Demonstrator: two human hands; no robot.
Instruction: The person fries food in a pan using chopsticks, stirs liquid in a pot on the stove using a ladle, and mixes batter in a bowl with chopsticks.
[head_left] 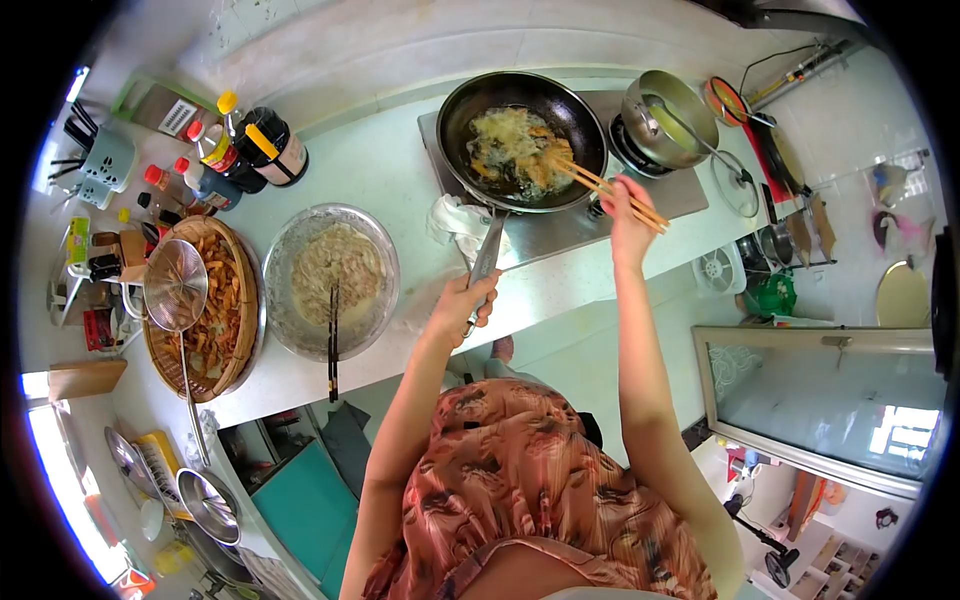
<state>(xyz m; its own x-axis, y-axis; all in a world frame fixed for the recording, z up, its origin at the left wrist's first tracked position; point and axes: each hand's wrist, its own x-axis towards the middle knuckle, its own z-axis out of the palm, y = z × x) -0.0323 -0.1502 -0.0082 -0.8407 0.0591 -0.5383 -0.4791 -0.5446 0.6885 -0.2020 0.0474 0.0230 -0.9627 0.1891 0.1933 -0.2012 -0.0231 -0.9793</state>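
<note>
My left hand [465, 305] is wrapped round the grey handle of a dark wok [460, 120] on the stove. Inside the wok, battered pieces [520, 150] fry in bubbling oil, some pale and some golden brown. A pair of wooden chopsticks [600, 186] is pinched in my right hand [630, 215], their tips among the frying pieces. Beside the wok handle lies a crumpled white cloth [455, 225]. Left of it a metal bowl [385, 235] holds pale, batter-coated pieces, with dark chopsticks [333, 350] resting over its near rim.
A wicker basket [158, 350] of browned fried pieces sits at the left, a mesh skimmer [176, 285] across it. Several sauce bottles [212, 150] line the wall. Right of the wok stands a metal pot [690, 100] with a ladle. A glass-panelled door [820, 385] is at lower right.
</note>
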